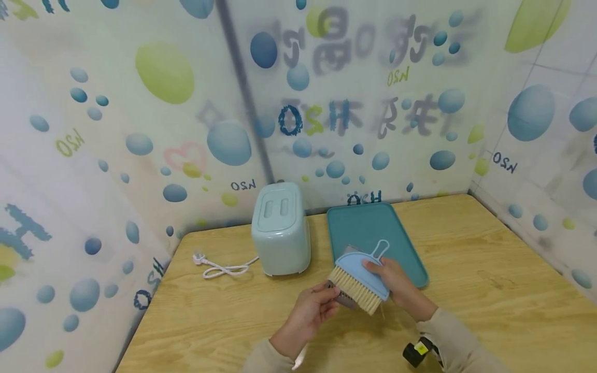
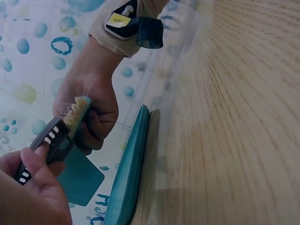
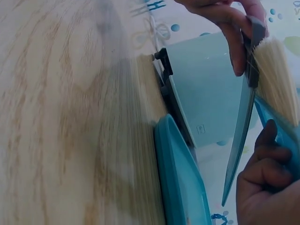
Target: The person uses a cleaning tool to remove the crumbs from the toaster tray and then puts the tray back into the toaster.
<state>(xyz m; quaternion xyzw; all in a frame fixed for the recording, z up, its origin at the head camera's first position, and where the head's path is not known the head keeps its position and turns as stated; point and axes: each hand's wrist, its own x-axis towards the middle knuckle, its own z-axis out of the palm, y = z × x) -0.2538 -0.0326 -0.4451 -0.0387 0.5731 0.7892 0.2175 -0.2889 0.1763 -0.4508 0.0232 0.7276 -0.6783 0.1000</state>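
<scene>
My right hand (image 1: pixel 396 280) grips a light-blue hand brush (image 1: pixel 359 267) by its body, thumb on top. The brush has cream bristles and a loop at its far end. A small grey dustpan (image 1: pixel 344 299) with a slotted edge is pinched between the thumb and fingers of my left hand (image 1: pixel 313 308). The bristles overlap the dustpan's slotted edge, and the brush hides much of the pan from the head view. In the left wrist view, the slotted edge (image 2: pixel 50 136) is right beside the bristles (image 2: pixel 76 112). Both tools are held above the table.
A teal tray (image 1: pixel 364 223) lies on the wooden table (image 1: pixel 224 321) just beyond my hands. Left of it stands a pale-green toaster (image 1: pixel 282 256) with a closed lid, its white cord (image 1: pixel 226 269) looped to the left. A patterned wall covering (image 1: pixel 200 119) surrounds the table's back and sides.
</scene>
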